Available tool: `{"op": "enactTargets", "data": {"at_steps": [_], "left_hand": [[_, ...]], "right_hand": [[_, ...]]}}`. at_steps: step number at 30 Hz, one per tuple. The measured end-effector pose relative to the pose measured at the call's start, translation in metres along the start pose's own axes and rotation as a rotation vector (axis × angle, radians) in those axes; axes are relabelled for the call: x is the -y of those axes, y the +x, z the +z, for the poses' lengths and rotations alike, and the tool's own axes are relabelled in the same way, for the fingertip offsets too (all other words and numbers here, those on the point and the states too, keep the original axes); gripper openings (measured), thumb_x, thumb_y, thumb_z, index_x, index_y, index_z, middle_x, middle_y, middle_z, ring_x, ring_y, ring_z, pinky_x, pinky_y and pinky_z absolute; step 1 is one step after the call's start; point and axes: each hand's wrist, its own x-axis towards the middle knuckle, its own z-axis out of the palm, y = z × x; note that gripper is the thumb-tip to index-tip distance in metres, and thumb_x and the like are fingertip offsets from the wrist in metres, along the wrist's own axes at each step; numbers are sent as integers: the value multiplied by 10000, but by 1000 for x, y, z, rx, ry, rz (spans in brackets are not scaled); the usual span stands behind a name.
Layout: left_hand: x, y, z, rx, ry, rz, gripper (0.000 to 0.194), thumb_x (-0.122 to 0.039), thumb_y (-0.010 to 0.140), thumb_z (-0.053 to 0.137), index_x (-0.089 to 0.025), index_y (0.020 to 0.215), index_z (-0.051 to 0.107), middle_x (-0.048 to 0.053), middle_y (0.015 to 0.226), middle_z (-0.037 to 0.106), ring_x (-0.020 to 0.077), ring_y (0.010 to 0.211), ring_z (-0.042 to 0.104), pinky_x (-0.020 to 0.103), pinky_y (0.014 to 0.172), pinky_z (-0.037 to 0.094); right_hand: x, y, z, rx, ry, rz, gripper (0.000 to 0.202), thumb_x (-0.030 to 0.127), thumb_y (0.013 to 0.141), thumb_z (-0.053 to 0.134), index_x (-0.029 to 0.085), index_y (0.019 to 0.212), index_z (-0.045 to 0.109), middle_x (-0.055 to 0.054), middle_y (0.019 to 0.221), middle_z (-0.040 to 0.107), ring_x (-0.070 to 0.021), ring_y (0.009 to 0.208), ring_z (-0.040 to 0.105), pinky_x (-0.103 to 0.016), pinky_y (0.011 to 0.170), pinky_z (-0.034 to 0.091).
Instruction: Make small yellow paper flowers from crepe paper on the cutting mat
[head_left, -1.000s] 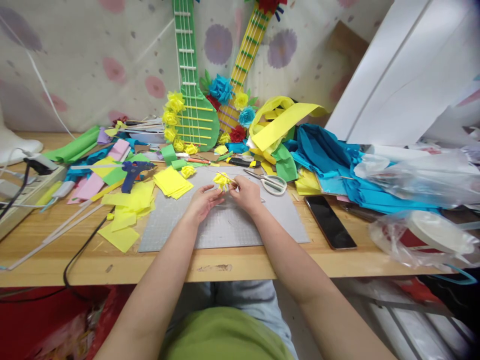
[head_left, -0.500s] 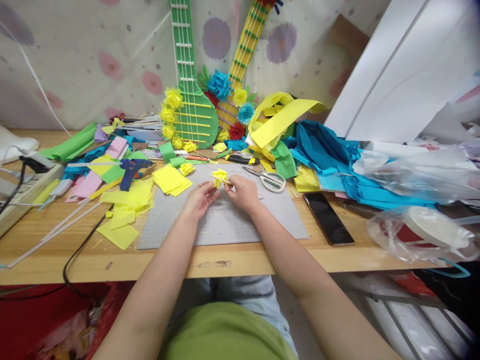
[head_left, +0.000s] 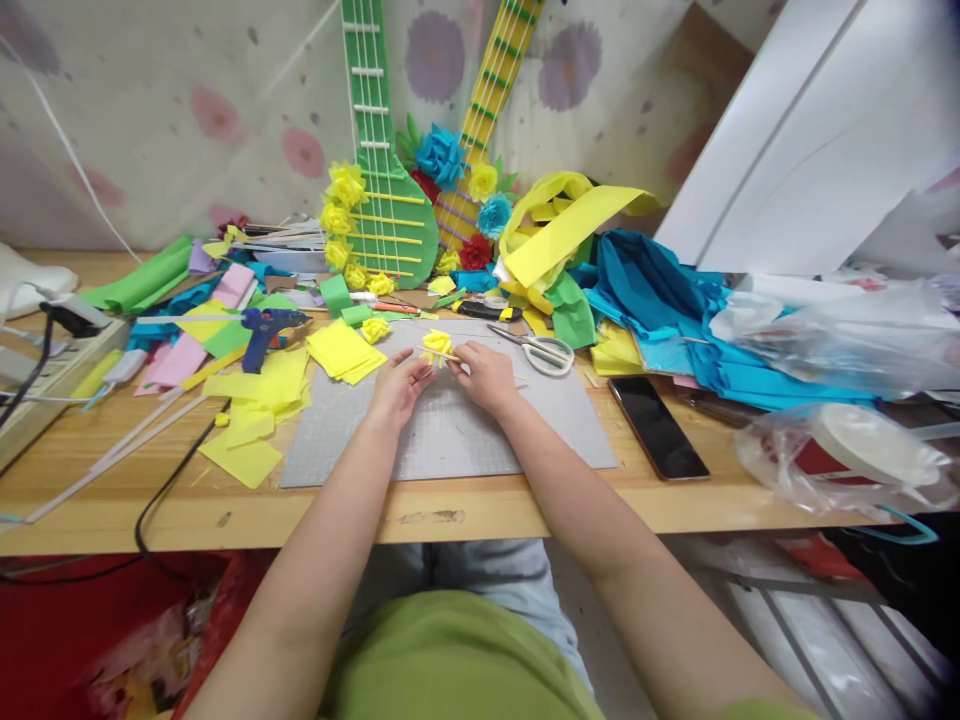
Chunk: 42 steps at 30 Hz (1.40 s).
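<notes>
Over the grey cutting mat [head_left: 465,440] I hold a small yellow paper flower [head_left: 436,343] between my hands. My left hand [head_left: 401,388] is at its left side, fingertips curled at the lower edge of the petals. A thin pale stick [head_left: 448,356] is pinched in my right hand [head_left: 484,375], its tip lying across the front of the flower. Left of my hands, a second yellow paper flower [head_left: 375,328] rests beside a stack of yellow paper squares [head_left: 343,352]. White-handled scissors [head_left: 547,355] lie right of my right hand.
A blue glue gun [head_left: 262,335] and loose yellow sheets [head_left: 244,462] lie to the left. Behind lean a green paper guitar [head_left: 401,215] and a yellow one [head_left: 487,95]. To the right are a phone [head_left: 658,427], blue crepe paper [head_left: 652,285] and a bagged roll [head_left: 847,455].
My left fingers have opened slightly around the flower, and the stick has shifted a little across its front. The whole view has tilted slightly.
</notes>
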Motion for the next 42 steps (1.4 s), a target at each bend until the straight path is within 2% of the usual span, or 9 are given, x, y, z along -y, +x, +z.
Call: {"op": "enactTargets", "data": {"at_steps": [9, 15, 20, 23, 27, 30, 33, 39, 42], "left_hand": [[6, 4, -2, -71, 21, 140, 344, -11, 618, 645, -144, 882, 468, 0, 639, 600, 93, 587, 587, 252, 648, 494], [6, 1, 0, -18, 35, 83, 331, -16, 612, 646, -124, 895, 513, 23, 630, 602, 92, 540, 567, 268, 655, 490], [8, 1, 3, -107, 30, 116, 333, -32, 638, 628, -157, 882, 439, -7, 628, 579, 93, 545, 568, 296, 700, 498], [8, 2, 4, -172, -10, 158, 334, -33, 662, 604, -178, 870, 387, -30, 636, 553, 95, 581, 579, 309, 737, 502], [7, 2, 4, -207, -59, 180, 321, -18, 671, 593, -174, 862, 389, -26, 659, 560, 85, 594, 580, 296, 755, 499], [6, 0, 5, -165, -95, 199, 306, 7, 671, 578, -163, 869, 418, -13, 668, 588, 77, 606, 591, 262, 760, 493], [5, -2, 5, -107, -103, 184, 324, 31, 670, 546, -154, 912, 435, 2, 670, 615, 97, 644, 619, 271, 779, 491], [6, -2, 2, 32, -112, 96, 506, 98, 637, 483, -135, 1080, 410, 48, 743, 652, 157, 765, 654, 317, 811, 492], [7, -1, -1, 45, -102, 66, 533, 90, 643, 512, -135, 1117, 417, 62, 788, 658, 157, 785, 653, 318, 824, 491]], "right_hand": [[-1, -1, 0, 18, -4, -31, 245, 339, 866, 372, 221, 865, 586, -31, 878, 614, -152, 817, 525, -253, 578, 258], [-2, 1, 1, 14, -4, 66, 205, 308, 853, 388, 219, 883, 571, -34, 895, 619, -164, 842, 533, -256, 599, 278], [3, 1, -2, 5, 53, 131, 250, 387, 837, 413, 203, 974, 511, -34, 928, 621, -163, 825, 549, -253, 597, 282], [9, -1, -6, -4, 77, 171, 365, 485, 866, 313, 182, 981, 482, -49, 907, 621, -163, 789, 551, -253, 594, 275], [19, -4, -6, 36, 56, 98, 397, 439, 916, 189, 189, 920, 496, -44, 859, 633, -157, 785, 559, -253, 592, 262], [24, -5, -2, 77, 10, 44, 385, 421, 921, 206, 195, 908, 518, -45, 869, 644, -156, 793, 568, -254, 586, 262], [25, -4, 1, 124, -34, 77, 402, 426, 920, 209, 197, 910, 539, -51, 863, 655, -160, 783, 579, -257, 576, 264], [17, -3, 1, 156, -15, 113, 390, 418, 918, 235, 215, 917, 568, -43, 903, 667, -160, 796, 591, -250, 588, 278], [13, -3, 0, 172, 15, 124, 399, 418, 916, 241, 222, 924, 588, -41, 918, 669, -157, 809, 591, -247, 605, 292]]}}
